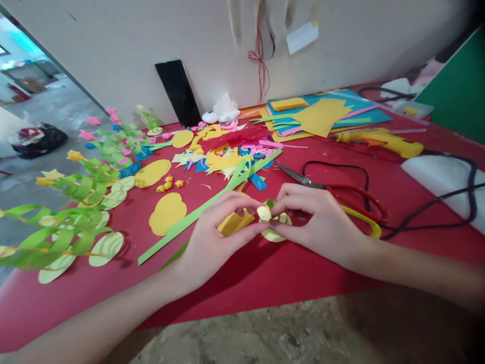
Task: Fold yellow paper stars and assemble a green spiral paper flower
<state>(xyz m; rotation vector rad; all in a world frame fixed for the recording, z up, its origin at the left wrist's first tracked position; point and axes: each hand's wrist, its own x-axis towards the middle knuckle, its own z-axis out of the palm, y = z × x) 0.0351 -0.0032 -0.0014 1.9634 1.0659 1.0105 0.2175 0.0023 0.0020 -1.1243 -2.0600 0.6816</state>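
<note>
Between the fingertips of both hands is a small pale yellow paper star [264, 213]. My left hand [222, 230] pinches it from the left, and my right hand [316, 217] from the right, both closed. Just behind and under the fingers show a curled green paper strip [270, 203] and a pale yellow-green paper disc [276, 235]; whether the star touches the strip I cannot tell. A folded yellow paper piece [237, 222] lies behind my left fingers. Long green paper strips [204, 207] pass beside my left hand.
Curly green paper trees [83, 182] with stars on top line the left side. Yellow paper discs [167, 215] and paper scraps [223, 156] lie mid-table. Scissors [341, 189] lie beyond my right hand, with a yellow glue gun [382, 141] and its black cord [435, 199]. A phone [179, 93] leans on the wall.
</note>
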